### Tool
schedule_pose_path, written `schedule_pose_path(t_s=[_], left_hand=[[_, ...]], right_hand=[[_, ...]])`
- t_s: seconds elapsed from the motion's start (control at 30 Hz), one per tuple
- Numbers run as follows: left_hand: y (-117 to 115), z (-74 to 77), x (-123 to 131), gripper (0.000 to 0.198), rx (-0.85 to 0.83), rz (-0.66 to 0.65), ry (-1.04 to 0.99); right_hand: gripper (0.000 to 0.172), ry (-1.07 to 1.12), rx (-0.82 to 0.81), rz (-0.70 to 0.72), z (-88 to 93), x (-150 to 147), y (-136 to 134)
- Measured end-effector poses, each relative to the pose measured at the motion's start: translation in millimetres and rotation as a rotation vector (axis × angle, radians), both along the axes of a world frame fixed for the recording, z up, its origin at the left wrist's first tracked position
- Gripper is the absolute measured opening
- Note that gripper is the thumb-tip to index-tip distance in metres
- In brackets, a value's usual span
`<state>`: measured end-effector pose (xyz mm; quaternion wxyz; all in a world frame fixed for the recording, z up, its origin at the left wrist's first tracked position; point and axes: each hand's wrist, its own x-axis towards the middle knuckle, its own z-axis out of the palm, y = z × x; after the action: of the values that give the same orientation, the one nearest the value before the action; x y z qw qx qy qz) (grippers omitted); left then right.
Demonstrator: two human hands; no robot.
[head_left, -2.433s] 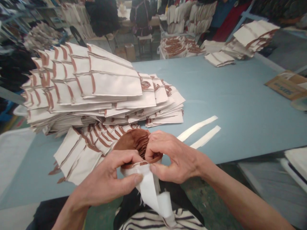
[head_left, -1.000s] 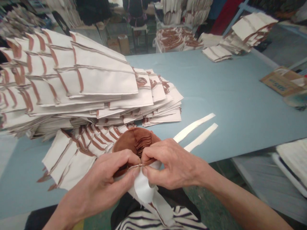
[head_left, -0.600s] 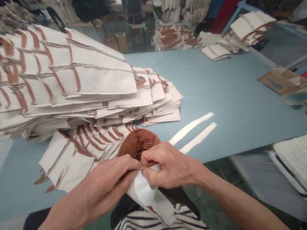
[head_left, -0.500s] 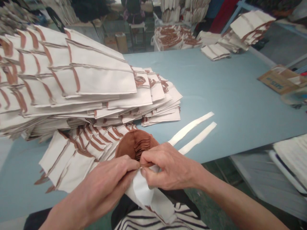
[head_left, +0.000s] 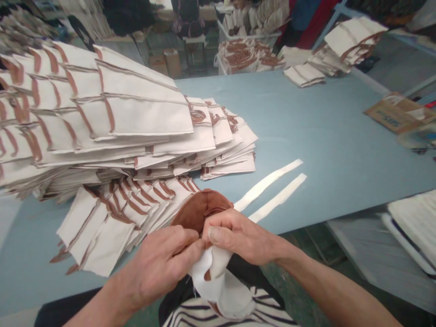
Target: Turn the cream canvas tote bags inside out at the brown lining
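A sewn fabric piece point(head_left: 195, 210), brown on its far part and white on the part hanging toward me, is held over the table's near edge. My left hand point(head_left: 165, 261) pinches it with thumb and fingers at the middle. Right beside it, my right hand point(head_left: 240, 236) grips the same piece, thumb on top and fingers curled. The two hands nearly touch, and the exact spot they pinch is hidden between them. White cloth hangs below in loose folds. Beyond my right hand, two white strips point(head_left: 269, 184) lie side by side on the blue table point(head_left: 327, 136).
Large stacks of white fabric pieces with brown edging point(head_left: 146, 106) cover the left of the table. A smaller overlapping row point(head_left: 98, 231) lies before them. Folded pieces point(head_left: 304, 75) sit at the far right, and a cardboard box point(head_left: 397, 113) at the right edge.
My right hand has turned over, its thumb now on top. The brown part has folded, covering the gathered pleats, and the white part is more twisted below. Both hands still hold the piece.
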<state>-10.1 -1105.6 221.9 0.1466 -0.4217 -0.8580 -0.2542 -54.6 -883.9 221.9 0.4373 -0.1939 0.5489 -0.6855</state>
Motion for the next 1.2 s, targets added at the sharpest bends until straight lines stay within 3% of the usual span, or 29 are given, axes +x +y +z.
schedule_pose_path(t_s=[0.1,0.23,0.37,0.53,0.63,0.77,0.93,1.03,1.2], left_hand=[[0,-7.4,-3,0.02,0.042,0.005,0.01],[2,-18.0,-4,0.024,0.141,-0.004,0.012],[13,-19.2,2,0.02,0.205,0.058,0.009],[22,-7.8,7,0.02,0.271,0.118,0.003],[17,4.1,6,0.029,0.327,0.121,-0.07],[12,23.1,11,0.019,0.285,0.077,-0.172],[10,36.4,18,0.025,0.235,0.053,-0.316],[11,28.7,17,0.037,0.204,0.027,-0.351],[29,-5.9,15,0.061,0.524,0.062,-0.285]], right_hand=[[0.064,-0.048,-0.047,-0.057,-6.4,5,-2],[0.061,-0.065,-0.083,-0.119,-7.1,7,-3],[0.056,-0.065,-0.083,-0.149,-0.7,10,-3],[0.05,0.082,-0.128,-0.148,11.0,12,3],[0.036,0.321,-0.037,-0.136,24.4,11,11],[0.018,0.745,0.104,-0.118,40.0,13,20],[0.016,0.872,0.164,-0.106,43.4,19,23],[0.016,0.887,0.119,-0.149,42.6,28,18],[0.015,0.567,-0.055,-0.232,40.8,50,-9]])
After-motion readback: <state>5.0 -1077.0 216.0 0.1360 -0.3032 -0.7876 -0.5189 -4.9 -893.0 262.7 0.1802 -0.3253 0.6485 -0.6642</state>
